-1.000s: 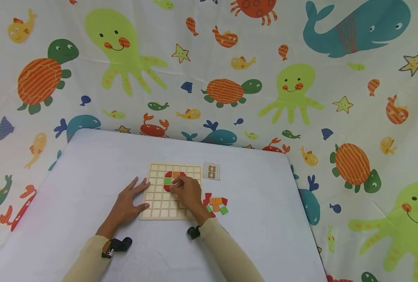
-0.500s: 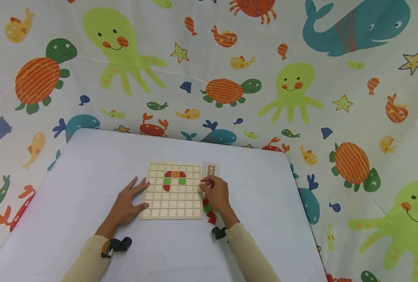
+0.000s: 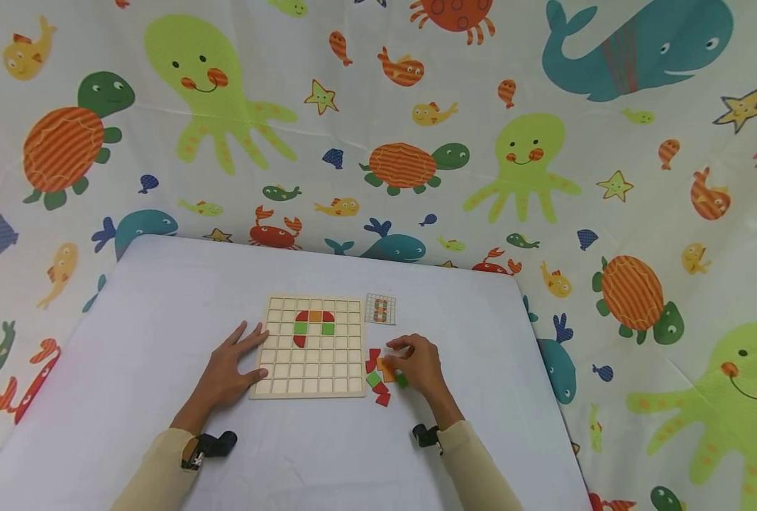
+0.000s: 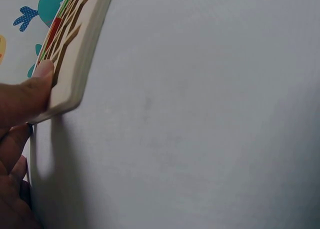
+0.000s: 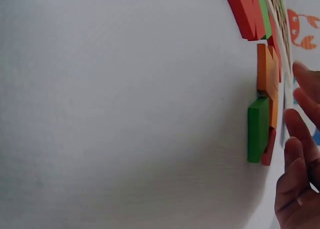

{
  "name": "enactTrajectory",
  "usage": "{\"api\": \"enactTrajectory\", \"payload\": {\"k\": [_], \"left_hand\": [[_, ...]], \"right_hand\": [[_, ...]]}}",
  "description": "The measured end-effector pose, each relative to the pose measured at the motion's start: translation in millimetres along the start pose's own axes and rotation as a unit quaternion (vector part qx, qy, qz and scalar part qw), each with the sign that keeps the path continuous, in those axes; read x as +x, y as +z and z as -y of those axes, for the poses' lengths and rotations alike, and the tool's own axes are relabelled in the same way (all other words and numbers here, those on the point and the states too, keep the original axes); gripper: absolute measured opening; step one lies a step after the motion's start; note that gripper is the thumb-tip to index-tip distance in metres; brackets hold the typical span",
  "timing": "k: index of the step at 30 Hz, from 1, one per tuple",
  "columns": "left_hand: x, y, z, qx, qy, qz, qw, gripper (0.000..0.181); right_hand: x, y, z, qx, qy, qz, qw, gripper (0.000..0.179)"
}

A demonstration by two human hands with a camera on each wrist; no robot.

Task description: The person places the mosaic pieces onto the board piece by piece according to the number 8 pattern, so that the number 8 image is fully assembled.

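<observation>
A square wooden grid board [image 3: 311,371] lies on the white table with red, orange and green tiles set in an arch in its upper middle. My left hand [image 3: 226,375] rests at the board's left edge, fingers spread; in the left wrist view its thumb [image 4: 30,96] lies on the board's corner. My right hand [image 3: 421,365] hovers at the right of the board, by loose orange tiles [image 3: 387,372] and a green tile [image 5: 258,130]. Its fingers are loosely bent, and nothing shows between them. It partly covers the loose tiles in the head view.
A small pattern card [image 3: 381,309] lies to the right of the board's top corner. Loose red tiles [image 3: 383,399] and another green tile [image 3: 374,379] lie along the board's right side. Behind the table hangs a sea-animal print cloth [image 3: 378,106].
My right hand has moved from over the board out to the right, past the card, and down to the loose tiles. My left hand has stayed on the board's edge.
</observation>
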State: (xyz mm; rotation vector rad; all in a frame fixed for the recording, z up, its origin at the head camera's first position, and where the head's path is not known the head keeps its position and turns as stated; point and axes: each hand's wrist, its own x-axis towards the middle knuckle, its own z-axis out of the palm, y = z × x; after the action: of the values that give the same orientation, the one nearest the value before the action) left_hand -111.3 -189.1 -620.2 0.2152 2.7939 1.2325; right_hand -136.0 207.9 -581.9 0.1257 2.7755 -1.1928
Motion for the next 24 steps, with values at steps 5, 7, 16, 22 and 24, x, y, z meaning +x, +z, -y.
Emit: {"api": "enactTrajectory", "payload": {"k": [5,7,16,22,24], "left_hand": [[-0.9,-0.2,0.1,-0.006,0.001,-0.002,1.0,0.082],[-1.2,-0.6,-0.4,-0.008,0.001,-0.001,1.0,0.082],[-1.8,-1.8,-1.2,-0.008,-0.001,0.0,1.0,0.082],[-2.5,-2.4,-4.5,-0.009,0.0,0.001,1.0,0.082],[-2.8,-2.8,-5.0,-0.009,0.001,0.0,1.0,0.082]], "right_hand": [[-1.6,3.8,-2.8,-0.02,-0.021,0.026,0.9992,0.025],[-1.9,5.4,-2.0,-0.033,-0.027,0.024,0.9988,0.023],[-4.0,7.3,2.1,-0.036,-0.035,0.023,0.9985,0.015],[-1.7,5.5,1.6,0.041,-0.034,0.021,0.9983,0.01],[-0.8,5.4,4.4,0.059,-0.039,0.019,0.9973,0.008]]}}
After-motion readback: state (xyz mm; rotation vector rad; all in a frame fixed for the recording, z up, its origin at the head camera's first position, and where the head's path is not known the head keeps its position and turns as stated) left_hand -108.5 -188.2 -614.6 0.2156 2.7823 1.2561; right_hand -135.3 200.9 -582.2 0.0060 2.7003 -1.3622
